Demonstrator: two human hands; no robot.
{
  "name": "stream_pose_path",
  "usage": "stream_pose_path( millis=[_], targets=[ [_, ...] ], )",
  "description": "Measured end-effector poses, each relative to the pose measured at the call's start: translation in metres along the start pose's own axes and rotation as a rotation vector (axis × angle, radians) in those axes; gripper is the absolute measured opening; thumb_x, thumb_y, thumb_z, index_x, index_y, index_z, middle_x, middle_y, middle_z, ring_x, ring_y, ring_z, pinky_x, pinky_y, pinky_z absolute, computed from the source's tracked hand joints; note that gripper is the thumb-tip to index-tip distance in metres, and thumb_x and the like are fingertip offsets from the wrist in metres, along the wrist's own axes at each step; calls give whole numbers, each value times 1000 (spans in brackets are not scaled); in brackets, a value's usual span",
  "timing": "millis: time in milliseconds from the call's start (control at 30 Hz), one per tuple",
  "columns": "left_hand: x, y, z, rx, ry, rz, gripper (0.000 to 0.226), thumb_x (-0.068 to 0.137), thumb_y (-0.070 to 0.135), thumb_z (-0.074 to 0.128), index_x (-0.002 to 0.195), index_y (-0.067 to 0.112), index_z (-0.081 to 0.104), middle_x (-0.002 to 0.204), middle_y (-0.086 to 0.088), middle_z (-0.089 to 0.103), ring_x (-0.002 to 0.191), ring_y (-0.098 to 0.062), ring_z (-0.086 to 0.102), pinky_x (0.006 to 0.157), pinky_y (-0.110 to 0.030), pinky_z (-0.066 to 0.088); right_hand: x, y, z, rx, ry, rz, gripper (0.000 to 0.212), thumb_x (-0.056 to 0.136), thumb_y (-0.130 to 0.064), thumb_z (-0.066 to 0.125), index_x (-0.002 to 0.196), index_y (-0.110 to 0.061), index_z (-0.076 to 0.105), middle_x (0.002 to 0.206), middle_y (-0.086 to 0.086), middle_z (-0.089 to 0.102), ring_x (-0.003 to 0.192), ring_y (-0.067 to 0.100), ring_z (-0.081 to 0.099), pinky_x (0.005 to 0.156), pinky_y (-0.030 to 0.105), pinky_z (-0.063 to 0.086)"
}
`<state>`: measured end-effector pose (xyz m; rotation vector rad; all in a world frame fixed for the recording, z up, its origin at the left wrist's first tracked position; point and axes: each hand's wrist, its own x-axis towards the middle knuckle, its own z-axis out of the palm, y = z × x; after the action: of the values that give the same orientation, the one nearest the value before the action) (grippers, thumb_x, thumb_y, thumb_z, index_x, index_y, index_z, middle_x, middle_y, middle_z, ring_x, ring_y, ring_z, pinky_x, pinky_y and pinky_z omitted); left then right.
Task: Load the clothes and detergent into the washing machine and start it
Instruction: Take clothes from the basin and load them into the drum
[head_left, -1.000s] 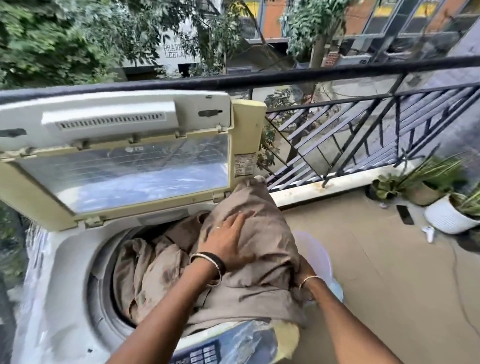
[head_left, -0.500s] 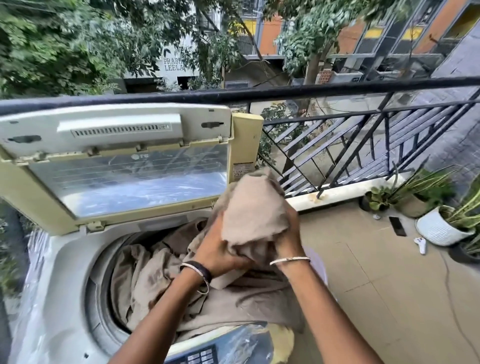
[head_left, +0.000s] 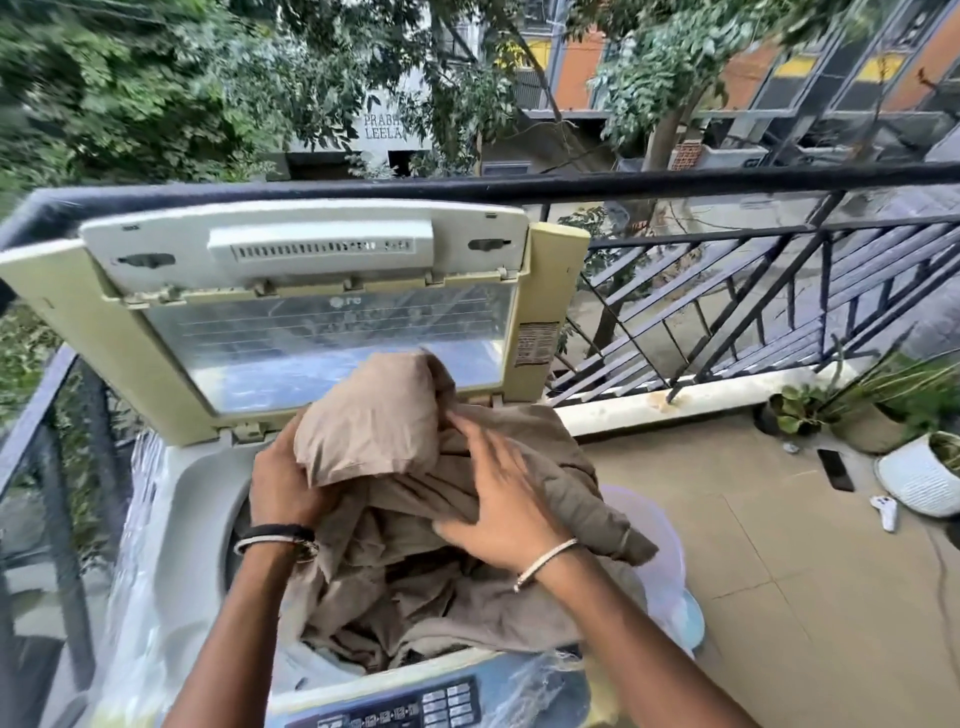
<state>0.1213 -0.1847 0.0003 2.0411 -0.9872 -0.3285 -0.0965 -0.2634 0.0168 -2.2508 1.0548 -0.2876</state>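
A top-loading washing machine (head_left: 187, 499) stands before me with its yellowed lid (head_left: 332, 332) propped open. A large bundle of beige cloth (head_left: 374, 415) fills the drum opening and spills over the machine's right side. My left hand (head_left: 283, 480) grips the bunched cloth at its left. My right hand (head_left: 498, 499) lies spread flat on top of the cloth, pressing on it. The control panel (head_left: 426, 709) shows at the bottom, partly under clear plastic film. No detergent is in view.
A black metal railing (head_left: 753, 291) runs behind and to the right of the machine. A pale plastic basin (head_left: 670, 582) sits on the tiled floor right of the machine. Potted plants (head_left: 883, 410), a white pot (head_left: 919, 478) and a dark phone (head_left: 835, 469) lie further right.
The bunched cloth has been carried left over the drum. My right hand has let go of the bunch and now lies flat on the cloth; my left hand still grips it.
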Motion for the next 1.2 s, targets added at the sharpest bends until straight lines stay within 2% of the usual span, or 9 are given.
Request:
stream_pose_path(
  millis=[100, 233, 400, 533, 700, 900, 1000, 1100, 1200],
  targets=[
    [8, -35, -4, 109, -29, -76, 81, 53, 40, 60, 127, 7, 58, 113, -25, 67, 108, -45, 62, 81, -47, 51, -2, 41, 0, -265, -110, 226, 122, 61, -44, 83, 145, -51, -5, 162, -4, 4, 150, 27, 6, 114, 60, 22],
    [5, -75, 21, 327, -323, -205, 68, 69, 24, 75, 134, 19, 53, 124, -19, 64, 113, -41, 61, 89, -44, 51, 4, 110, -14, -179, -97, 407, 129, 40, -62, 82, 146, -47, 11, 155, 4, 25, 142, 30, 29, 111, 49, 35],
    [-17, -95, 76, 368, -534, -390, 51, 81, 32, 57, 131, 27, 46, 128, -19, 61, 115, -39, 59, 92, -41, 50, 9, 115, 10, -214, 85, 195, 62, 63, -43, 79, 122, -33, 61, 128, -3, 54, 118, 23, 51, 100, 34, 42],
    [-15, -99, 110, 416, -515, -381, 45, 89, 29, 50, 132, 17, 42, 130, -20, 58, 117, -36, 59, 92, -40, 47, 16, 81, 79, -331, -167, 156, 50, 77, -44, 67, 123, -25, 59, 126, 2, 57, 115, 27, 48, 101, 33, 40],
    [-19, -125, 136, 493, -515, -388, 53, 90, 31, 50, 137, 18, 32, 133, -18, 54, 120, -34, 55, 96, -40, 44, 31, 65, 138, -569, -388, 296, 35, 99, -17, 40, 130, -7, 54, 136, 12, 53, 131, 33, 37, 99, 42, 43],
    [-13, -132, 147, 464, -574, -505, 75, 86, 38, 59, 146, 15, 19, 135, -26, 51, 122, -42, 52, 99, -42, 42, 46, 61, 120, -497, -562, 218, 31, 95, -21, 49, 122, -10, 59, 126, 17, 61, 122, 36, 53, 96, 40, 46],
    [0, -137, 139, 350, -546, -618, 99, 75, 39, 75, 148, 8, 17, 140, -29, 45, 127, -45, 46, 105, -44, 40, 42, 62, 69, -111, -408, 179, 27, 87, -30, 61, 111, -19, 66, 109, 10, 71, 103, 29, 66, 87, 35, 54],
    [12, -129, 120, 291, -449, -679, 119, 46, 53, 88, 138, 3, 32, 137, -25, 48, 125, -40, 49, 104, -47, 42, 23, 83, 15, 217, 43, 233, 21, 86, -23, 65, 106, -25, 71, 90, -4, 76, 82, 9, 71, 74, 25, 56],
    [5, -80, 108, 370, -301, -604, 118, 51, 44, 90, 141, 2, 27, 142, -27, 37, 131, -41, 39, 108, -49, 35, -1, 139, -16, 291, 439, 389, 20, 84, -8, 61, 94, -22, 71, 79, -9, 73, 80, 7, 70, 71, 24, 53]
  ],
)
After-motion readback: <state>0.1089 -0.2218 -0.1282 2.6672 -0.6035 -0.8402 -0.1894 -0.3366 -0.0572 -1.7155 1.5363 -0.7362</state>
